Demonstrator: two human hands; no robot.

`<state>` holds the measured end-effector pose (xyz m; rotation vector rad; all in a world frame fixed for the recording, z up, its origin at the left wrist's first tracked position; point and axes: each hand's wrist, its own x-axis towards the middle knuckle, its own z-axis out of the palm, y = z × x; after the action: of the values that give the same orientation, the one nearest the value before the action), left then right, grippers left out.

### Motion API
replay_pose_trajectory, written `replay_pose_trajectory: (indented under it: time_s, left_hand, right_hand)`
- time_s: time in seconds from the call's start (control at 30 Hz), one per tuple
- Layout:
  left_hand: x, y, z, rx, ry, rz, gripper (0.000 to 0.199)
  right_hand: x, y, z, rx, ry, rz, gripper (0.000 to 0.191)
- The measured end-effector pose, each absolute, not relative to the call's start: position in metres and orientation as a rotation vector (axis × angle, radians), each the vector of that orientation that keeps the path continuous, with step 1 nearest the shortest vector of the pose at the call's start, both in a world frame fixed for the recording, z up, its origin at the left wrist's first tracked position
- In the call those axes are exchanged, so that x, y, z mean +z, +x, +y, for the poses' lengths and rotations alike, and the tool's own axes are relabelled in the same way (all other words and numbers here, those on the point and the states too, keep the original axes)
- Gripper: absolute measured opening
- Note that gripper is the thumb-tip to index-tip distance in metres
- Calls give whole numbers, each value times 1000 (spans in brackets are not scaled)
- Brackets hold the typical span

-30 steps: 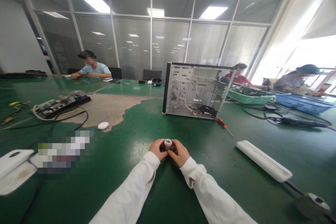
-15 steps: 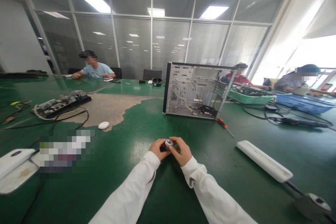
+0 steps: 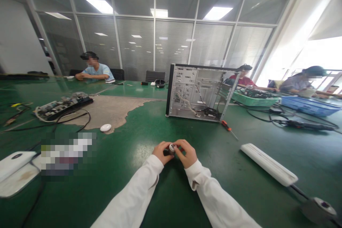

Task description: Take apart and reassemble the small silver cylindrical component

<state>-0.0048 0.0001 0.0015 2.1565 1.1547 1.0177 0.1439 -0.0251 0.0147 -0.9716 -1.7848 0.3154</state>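
Between my hands is a small silver cylinder (image 3: 171, 149) with a pale round top, its exact kind too small to tell. My left hand (image 3: 161, 151) is closed around its left side. My right hand (image 3: 186, 152) is pinched, with thumb and finger at the upper right edge of the cylinder. Whether a tiny part lies between those right fingertips is hidden. Both hands are over the green tabletop (image 3: 149, 185). Beyond them an opened computer case (image 3: 197, 92) stands on the table, and a red-handled screwdriver (image 3: 226, 125) lies by its lower right corner.
A white bar on a cable (image 3: 268, 164) lies at right. Farther right are a green basket (image 3: 255, 101) and a blue basket (image 3: 310, 107), near cables. At left are a power strip assembly (image 3: 64, 106) and a white oval piece (image 3: 105, 127). Several people sit around the table.
My right fingers have shifted from the cylinder's right side to its top edge, while my left hand keeps its hold. The person at far left has drawn their hands together.
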Motion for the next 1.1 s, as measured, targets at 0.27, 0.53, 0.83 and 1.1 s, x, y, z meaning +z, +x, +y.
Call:
replay_pose_trajectory:
  time_s: [0.27, 0.53, 0.83, 1.1]
  left_hand:
    - [0, -5, 0, 1025, 2177, 1146, 43]
    - [3, -5, -1, 988, 2178, 1148, 42]
    - [3, -6, 1, 966, 2151, 1343, 43]
    - [3, -11, 5, 836, 2112, 1675, 48]
  right_hand:
    - [17, 143, -26, 301, -938, -1769, 12]
    - [20, 144, -28, 263, -940, -1814, 11]
    - [13, 166, -9, 186, -1089, -1726, 9]
    - [-15, 187, 8, 203, -1593, -2045, 8]
